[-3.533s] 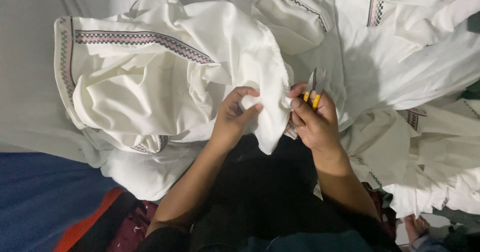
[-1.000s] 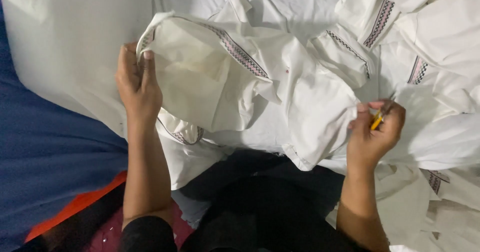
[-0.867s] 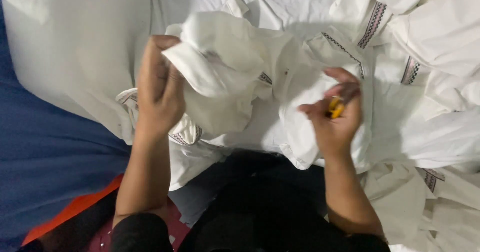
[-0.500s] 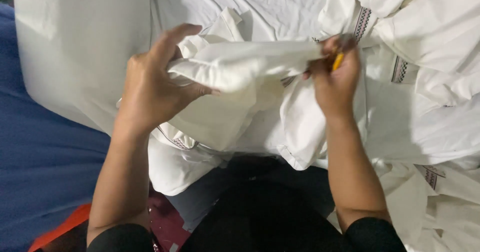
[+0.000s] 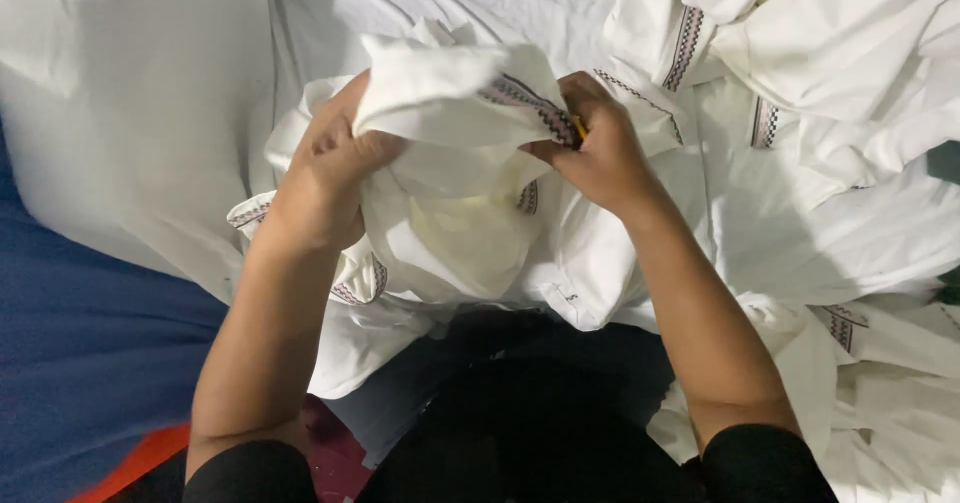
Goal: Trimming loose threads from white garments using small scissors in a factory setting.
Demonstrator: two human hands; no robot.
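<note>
Both hands bunch a white garment (image 5: pixel 450 223) above lap: left hand (image 5: pixel 325 178) grip clenched on its left fold, right hand (image 5: pixel 595 153) pinching its patterned trim (image 5: pixel 530 108) plus a yellow tool (image 5: pixel 580 126).

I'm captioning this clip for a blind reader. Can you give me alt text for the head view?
Both hands grip a bunched white garment with dark patterned trim: the left hand clutches its left side, the right hand pinches the trim, a bit of yellow tool showing at its fingers. More white garments lie heaped around, over a blue cloth.
</note>
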